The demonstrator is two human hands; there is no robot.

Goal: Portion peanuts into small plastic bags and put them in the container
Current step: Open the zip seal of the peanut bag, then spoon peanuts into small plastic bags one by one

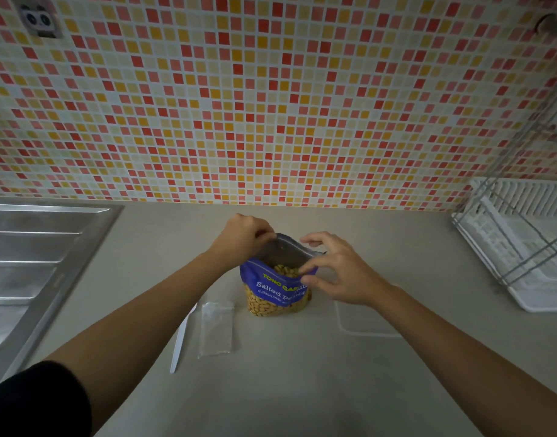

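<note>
Both arms extended forward; left hand [242,238] pinches blue foil peanut bag [278,294] rim, right hand [340,272] thumb-forefinger pinches opposite rim.

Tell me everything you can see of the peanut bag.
The peanut bag is a pouch standing upright on the grey counter, near the middle of the view. Its upper band is blue-purple with white "Salted" lettering and yellow-green lettering above. The lower part is clear and shows the peanuts. The mouth is held open, baring a silvery lining and more nuts inside. The left hand pinches the far left of the rim, and the right hand pinches the near right edge.
</note>
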